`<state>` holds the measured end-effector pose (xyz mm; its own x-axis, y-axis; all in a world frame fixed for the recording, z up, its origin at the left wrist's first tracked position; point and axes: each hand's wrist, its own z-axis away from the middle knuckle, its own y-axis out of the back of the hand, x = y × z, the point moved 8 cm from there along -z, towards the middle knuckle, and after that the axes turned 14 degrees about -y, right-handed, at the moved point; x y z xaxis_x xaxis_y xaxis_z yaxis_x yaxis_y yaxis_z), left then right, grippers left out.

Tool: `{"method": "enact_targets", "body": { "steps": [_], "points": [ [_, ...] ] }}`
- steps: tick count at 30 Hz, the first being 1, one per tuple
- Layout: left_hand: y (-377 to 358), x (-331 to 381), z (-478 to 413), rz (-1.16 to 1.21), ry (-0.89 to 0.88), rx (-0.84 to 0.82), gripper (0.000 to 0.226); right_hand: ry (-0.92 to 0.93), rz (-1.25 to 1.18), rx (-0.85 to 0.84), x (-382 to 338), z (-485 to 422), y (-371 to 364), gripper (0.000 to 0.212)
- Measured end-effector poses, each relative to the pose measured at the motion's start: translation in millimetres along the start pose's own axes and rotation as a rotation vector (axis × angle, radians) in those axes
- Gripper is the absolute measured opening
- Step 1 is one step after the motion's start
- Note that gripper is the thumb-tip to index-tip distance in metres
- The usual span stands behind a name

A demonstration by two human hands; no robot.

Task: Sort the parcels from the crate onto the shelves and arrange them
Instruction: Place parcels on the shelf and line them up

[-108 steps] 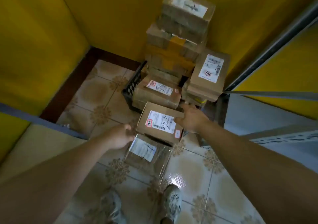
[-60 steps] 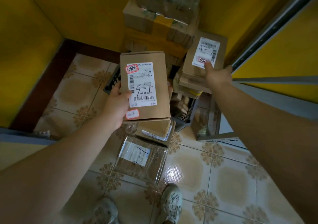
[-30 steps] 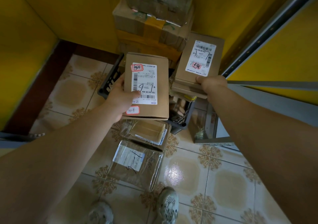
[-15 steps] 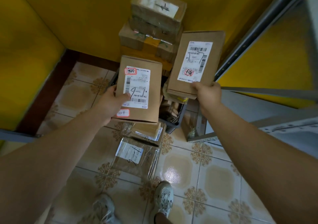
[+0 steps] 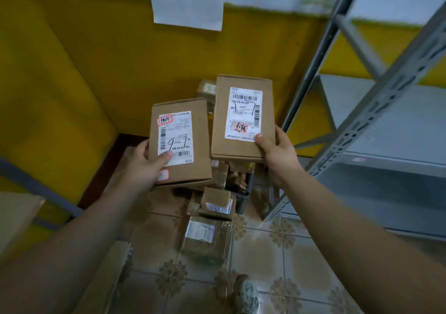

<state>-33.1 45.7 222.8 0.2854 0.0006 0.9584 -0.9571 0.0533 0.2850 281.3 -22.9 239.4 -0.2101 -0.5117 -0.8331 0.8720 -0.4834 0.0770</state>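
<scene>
My left hand (image 5: 144,166) grips a brown cardboard parcel (image 5: 200,144) with a white label marked "1-6", held up in front of me. My right hand (image 5: 277,152) grips a second cardboard parcel (image 5: 220,120) with a label marked "1-7", slightly higher and to the right. Below them the black crate (image 5: 242,198) stands on the floor, mostly hidden behind the two parcels. A stack of further parcels (image 5: 205,89) shows behind them against the yellow wall. The grey metal shelves (image 5: 376,125) rise at the right.
On the tiled floor in front of the crate lie a small cardboard box (image 5: 217,200) and a parcel in clear plastic (image 5: 205,239). A paper sheet (image 5: 188,0) hangs on the wall. My shoe (image 5: 246,294) is at the bottom. Another shelf edge (image 5: 36,185) runs at the left.
Both hands have raised their parcels. My view has tilted up, so the paper sheet and more of the shelves now show, and the stack is largely hidden.
</scene>
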Motion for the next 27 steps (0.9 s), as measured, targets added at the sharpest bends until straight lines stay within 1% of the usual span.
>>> {"method": "enact_targets", "body": {
  "steps": [4,7,10,11,12,13,14,15,16,18,20,24,27],
  "points": [
    [40,46,28,0.031,-0.088,-0.061,0.042,0.007,0.086,-0.002,-10,72,-3,0.049],
    [59,86,51,0.017,-0.19,-0.095,0.038,0.0,0.13,0.028,-14,115,4,0.045],
    [62,125,73,0.042,-0.279,-0.143,0.039,0.045,0.089,0.104,-21,156,23,0.038],
    [59,138,82,0.058,-0.305,-0.164,0.039,0.075,0.072,0.137,-25,169,32,0.042],
    [55,151,90,0.076,-0.328,-0.187,0.039,0.124,0.055,0.171,-30,184,42,0.05],
    [49,163,98,0.098,-0.349,-0.214,0.039,0.168,0.047,0.2,-35,198,52,0.063],
    [42,174,106,0.116,-0.362,-0.242,0.038,0.204,0.035,0.218,-38,210,64,0.075],
    [33,184,115,0.132,-0.375,-0.271,0.038,0.222,0.019,0.231,-40,221,78,0.084],
    [23,194,125,0.145,-0.385,-0.296,0.038,0.235,0.005,0.24,-41,231,93,0.087],
    [0,215,148,0.161,-0.418,-0.332,0.042,0.237,-0.027,0.249,-39,252,128,0.082],
    [-29,236,172,0.171,-0.453,-0.37,0.048,0.259,-0.051,0.297,-36,275,173,0.079],
    [-102,275,231,0.175,-0.526,-0.458,0.071,0.334,-0.091,0.478,-16,330,279,0.081],
    [-161,298,286,0.197,-0.563,-0.504,0.073,0.361,-0.06,0.6,6,375,358,0.079]
  ]
}}
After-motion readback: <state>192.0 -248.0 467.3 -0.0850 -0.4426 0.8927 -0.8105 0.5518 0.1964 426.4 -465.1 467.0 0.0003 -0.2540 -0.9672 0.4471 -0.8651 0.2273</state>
